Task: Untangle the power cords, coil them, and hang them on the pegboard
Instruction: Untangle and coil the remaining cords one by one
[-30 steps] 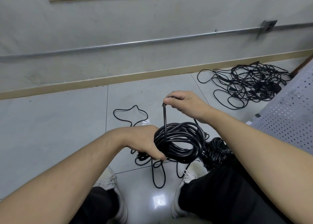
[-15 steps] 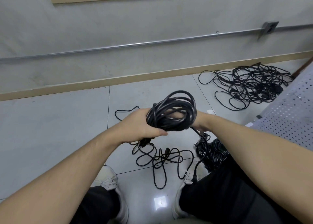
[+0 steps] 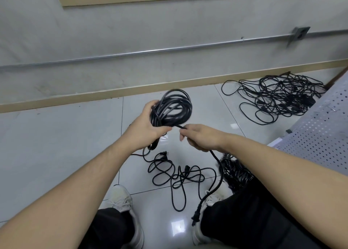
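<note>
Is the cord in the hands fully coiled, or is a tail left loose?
Not fully. The left hand grips the coil, while a loose tail runs through the right hand down to its plug.

Both bare forearms reached forward and inward, left hand (image 3: 145, 130) raised, fingers and thumb curled round a coiled cord (image 3: 172, 108), right hand (image 3: 200, 137) just beside it, lower, fingers closed on the cord's loose run
</note>
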Motion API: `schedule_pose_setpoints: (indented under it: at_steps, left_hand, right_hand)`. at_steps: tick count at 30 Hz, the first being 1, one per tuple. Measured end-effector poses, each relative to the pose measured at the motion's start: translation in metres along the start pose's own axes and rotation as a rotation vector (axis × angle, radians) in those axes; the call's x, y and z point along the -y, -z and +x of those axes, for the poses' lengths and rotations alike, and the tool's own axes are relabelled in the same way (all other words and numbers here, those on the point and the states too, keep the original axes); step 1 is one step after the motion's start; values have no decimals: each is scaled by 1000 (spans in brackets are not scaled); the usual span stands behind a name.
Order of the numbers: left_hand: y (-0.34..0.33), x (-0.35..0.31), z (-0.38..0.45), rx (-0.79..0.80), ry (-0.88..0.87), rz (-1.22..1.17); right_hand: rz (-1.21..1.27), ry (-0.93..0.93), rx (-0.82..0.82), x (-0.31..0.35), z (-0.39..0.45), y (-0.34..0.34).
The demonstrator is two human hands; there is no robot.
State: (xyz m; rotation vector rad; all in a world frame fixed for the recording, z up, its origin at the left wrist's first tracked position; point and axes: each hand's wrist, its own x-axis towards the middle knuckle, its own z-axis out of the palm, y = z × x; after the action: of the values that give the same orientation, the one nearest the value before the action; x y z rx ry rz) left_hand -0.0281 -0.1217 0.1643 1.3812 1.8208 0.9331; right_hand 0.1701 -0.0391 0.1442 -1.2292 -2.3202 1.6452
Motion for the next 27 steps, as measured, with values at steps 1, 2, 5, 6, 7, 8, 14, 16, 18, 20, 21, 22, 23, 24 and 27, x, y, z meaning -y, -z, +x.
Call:
schedule_pose_setpoints:
  at_steps: [1,2,5,6,7,8,14,16,18,20,21,22,23,24,27]
  left_hand:
    - [0,0,2,-55,18,-5]
    - [0,0,5,-106,41,-10]
    - [4,0,9,-139,149,44]
    - [6,1,9,-125,184,74]
    - [6,3,8,-120,201,111]
    - [7,4,8,-127,203,152]
    - [6,0,7,-119,197,270]
    - [1,-1,6,-51,192,322]
    - [-4,0,7,10,172,380]
    - [-5,3,9,68,152,433]
    - [-5,4,9,104,142,452]
    - [-5,3,9,150,128,462]
    - [-6,3,8,201,112,456]
    - [-6,2,6,253,91,441]
    - [-10,-5,-2,391,-19,465]
  right_hand:
    - [-45,-7,7,0,-1,-1]
    - [-106,6,-12,1,-1,-3]
    - [-342,113,-61,5,-4,-4]
    - [-409,144,-56,4,-5,-4]
    - [-467,180,-61,4,-7,-1]
    - [-508,222,-82,3,-9,2]
    - [-623,431,-209,11,-23,20]
    - [-629,495,-241,12,-24,18]
    - [-634,527,-288,13,-24,21]
    - [-605,535,-342,12,-23,26]
    - [-575,542,-377,12,-22,29]
    - [-548,547,-415,12,-22,31]
    - [-526,543,-442,12,-21,34]
    - [-501,534,-453,12,-19,35]
    - [-407,494,-442,14,-14,35]
